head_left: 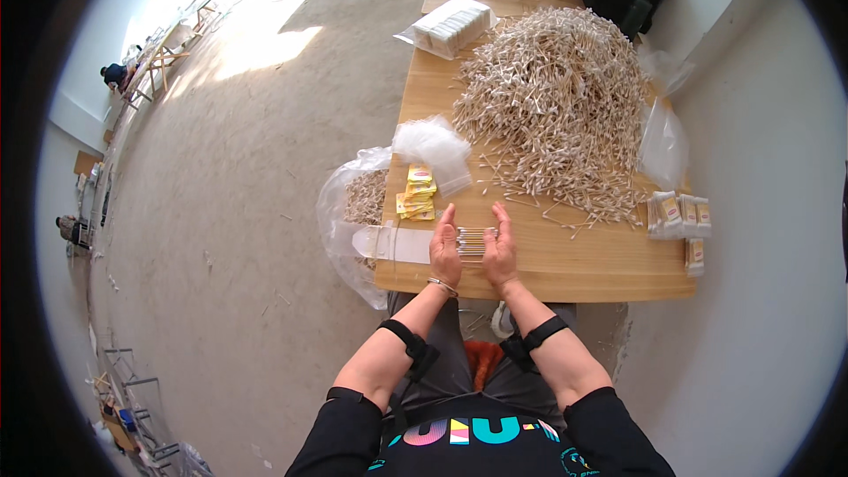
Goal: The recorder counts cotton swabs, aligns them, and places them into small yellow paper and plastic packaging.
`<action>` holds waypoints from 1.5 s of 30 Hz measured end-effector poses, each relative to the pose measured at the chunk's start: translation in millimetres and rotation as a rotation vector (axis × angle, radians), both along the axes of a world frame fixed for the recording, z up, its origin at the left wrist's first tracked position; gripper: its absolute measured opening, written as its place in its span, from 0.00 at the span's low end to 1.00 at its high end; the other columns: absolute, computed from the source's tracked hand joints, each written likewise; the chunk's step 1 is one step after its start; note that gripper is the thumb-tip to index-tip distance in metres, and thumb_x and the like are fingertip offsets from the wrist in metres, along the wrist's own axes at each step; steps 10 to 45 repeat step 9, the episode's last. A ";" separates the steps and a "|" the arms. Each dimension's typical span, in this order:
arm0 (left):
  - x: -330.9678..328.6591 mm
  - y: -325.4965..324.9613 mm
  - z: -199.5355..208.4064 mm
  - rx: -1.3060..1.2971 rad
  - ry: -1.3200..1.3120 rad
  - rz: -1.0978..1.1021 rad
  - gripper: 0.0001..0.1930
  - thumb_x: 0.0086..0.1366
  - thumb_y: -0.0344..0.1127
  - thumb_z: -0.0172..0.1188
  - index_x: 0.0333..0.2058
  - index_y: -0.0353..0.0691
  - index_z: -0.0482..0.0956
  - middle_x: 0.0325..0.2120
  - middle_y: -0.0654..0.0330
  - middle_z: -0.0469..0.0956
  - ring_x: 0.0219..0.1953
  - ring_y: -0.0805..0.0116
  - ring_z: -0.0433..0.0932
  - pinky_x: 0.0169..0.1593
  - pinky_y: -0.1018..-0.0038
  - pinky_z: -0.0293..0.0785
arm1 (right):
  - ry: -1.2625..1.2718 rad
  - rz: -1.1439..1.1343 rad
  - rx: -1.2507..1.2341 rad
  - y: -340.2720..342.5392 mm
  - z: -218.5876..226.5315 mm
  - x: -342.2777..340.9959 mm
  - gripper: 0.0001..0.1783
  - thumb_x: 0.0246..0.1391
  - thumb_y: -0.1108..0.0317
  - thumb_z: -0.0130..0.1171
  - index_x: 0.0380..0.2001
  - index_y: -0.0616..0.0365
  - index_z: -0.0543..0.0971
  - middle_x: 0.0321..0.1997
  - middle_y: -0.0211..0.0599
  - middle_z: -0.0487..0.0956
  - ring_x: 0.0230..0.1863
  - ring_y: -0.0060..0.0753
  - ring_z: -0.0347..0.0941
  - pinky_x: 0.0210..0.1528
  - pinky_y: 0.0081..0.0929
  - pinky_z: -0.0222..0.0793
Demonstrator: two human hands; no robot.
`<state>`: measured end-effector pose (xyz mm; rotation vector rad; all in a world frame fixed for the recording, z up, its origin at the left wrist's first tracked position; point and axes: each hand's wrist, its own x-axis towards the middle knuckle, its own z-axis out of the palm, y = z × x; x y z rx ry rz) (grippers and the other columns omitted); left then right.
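Note:
A row of cotton swabs (472, 242) lies crosswise between my two hands near the table's front edge. My left hand (445, 246) stands at their left ends and my right hand (500, 246) at their right ends. Palms face each other with fingers pointing forward, and the swabs are held between them. Left of my left hand lies a flat clear plastic bag (402, 245). Just beyond it sits a stack of small yellow printed cards (417, 194), beside a pile of clear plastic bags (433, 148).
A big heap of loose cotton swabs (565, 97) covers the table's (609, 269) far middle. Filled packs (678, 215) sit at the right edge. A white wrapped bundle (453, 25) lies at the far left. A bag of swabs (364, 199) hangs beside the left edge.

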<state>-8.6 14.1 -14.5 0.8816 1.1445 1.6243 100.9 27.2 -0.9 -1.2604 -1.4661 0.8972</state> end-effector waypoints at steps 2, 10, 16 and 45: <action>-1.8 -0.7 -0.8 0.010 0.073 -0.018 0.28 0.71 0.47 0.40 0.59 0.29 0.60 0.58 0.48 0.62 0.61 0.62 0.60 0.63 0.72 0.53 | 0.027 0.016 -0.010 -2.2 -0.7 -5.7 0.27 0.52 0.75 0.45 0.57 0.66 0.62 0.64 0.50 0.59 0.68 0.46 0.51 0.68 0.34 0.43; -5.3 -4.2 -6.0 -0.024 -0.126 -0.021 0.28 0.71 0.48 0.39 0.59 0.29 0.60 0.59 0.47 0.62 0.62 0.60 0.59 0.64 0.70 0.52 | -0.308 0.179 0.134 -8.4 5.1 13.4 0.34 0.48 0.66 0.55 0.58 0.65 0.59 0.66 0.49 0.56 0.69 0.52 0.44 0.69 0.41 0.42; -5.3 -4.2 -6.0 -0.024 -0.126 -0.021 0.28 0.71 0.48 0.39 0.59 0.29 0.60 0.59 0.47 0.62 0.62 0.60 0.59 0.64 0.70 0.52 | -0.308 0.179 0.134 -8.4 5.1 13.4 0.34 0.48 0.66 0.55 0.58 0.65 0.59 0.66 0.49 0.56 0.69 0.52 0.44 0.69 0.41 0.42; -5.3 -4.2 -6.0 -0.024 -0.126 -0.021 0.28 0.71 0.48 0.39 0.59 0.29 0.60 0.59 0.47 0.62 0.62 0.60 0.59 0.64 0.70 0.52 | -0.308 0.179 0.134 -8.4 5.1 13.4 0.34 0.48 0.66 0.55 0.58 0.65 0.59 0.66 0.49 0.56 0.69 0.52 0.44 0.69 0.41 0.42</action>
